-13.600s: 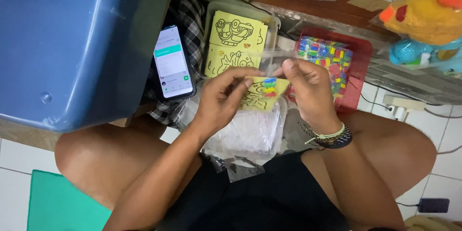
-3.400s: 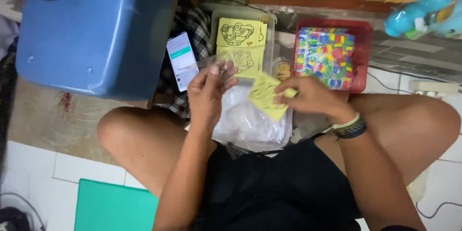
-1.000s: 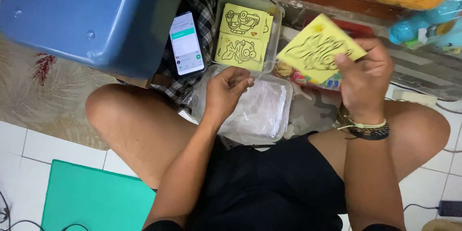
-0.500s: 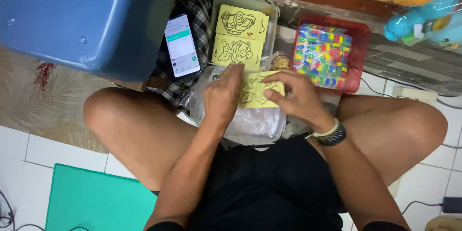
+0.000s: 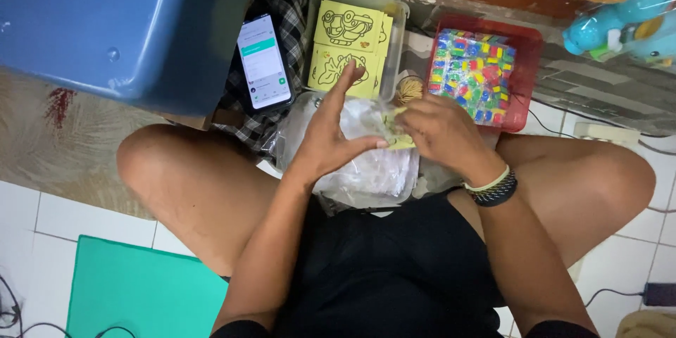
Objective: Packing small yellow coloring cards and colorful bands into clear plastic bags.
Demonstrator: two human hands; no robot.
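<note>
I am pinching a pale yellow card (image 5: 398, 134) with dark line drawings over a milky clear plastic bag (image 5: 366, 162), while more yellow cards (image 5: 348, 46) are lying in a clear tray. A red tray (image 5: 524, 63) is showing rows of multicoloured pieces. A blue bin (image 5: 120, 21) is sitting beside a black-and-white checked cloth (image 5: 285, 0), and a teal mat (image 5: 134, 296) is lying on white tiles.
</note>
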